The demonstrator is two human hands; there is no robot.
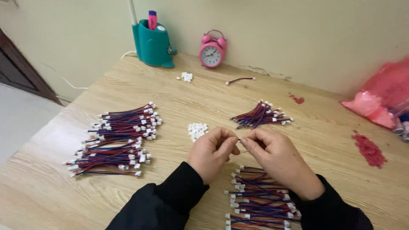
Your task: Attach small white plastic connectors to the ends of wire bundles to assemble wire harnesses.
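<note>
The left hand [211, 153] is curled, thumb and forefinger pinched together at their tips. The right hand [279, 159] mirrors it, its fingertips pinched and meeting the left ones above the wooden table [64, 187]. Between the two pinches sits something very small, probably a wire end or a connector; it is too tiny to make out, and the fingers cover most of it.

Just beyond the left hand lies a small heap of white connectors [197, 130]. Under and in front of the right wrist a bundle of red and blue wires [260, 200] with white plugs is stacked, partly hidden by the black sleeve [170, 200] and cut off by the lower edge of the view. A larger pile of wires [117, 140] lies well to the left, and a smaller fanned bunch [262, 115] lies beyond the hands.

Farther back are a second little cluster of connectors [185, 76], a single loose wire [240, 79], a pink alarm clock [212, 50] and a teal pen holder [152, 42] against the wall. At the right edge a pink plastic bag [381, 96] is cut off, with red crumbs [370, 150] near it.
</note>
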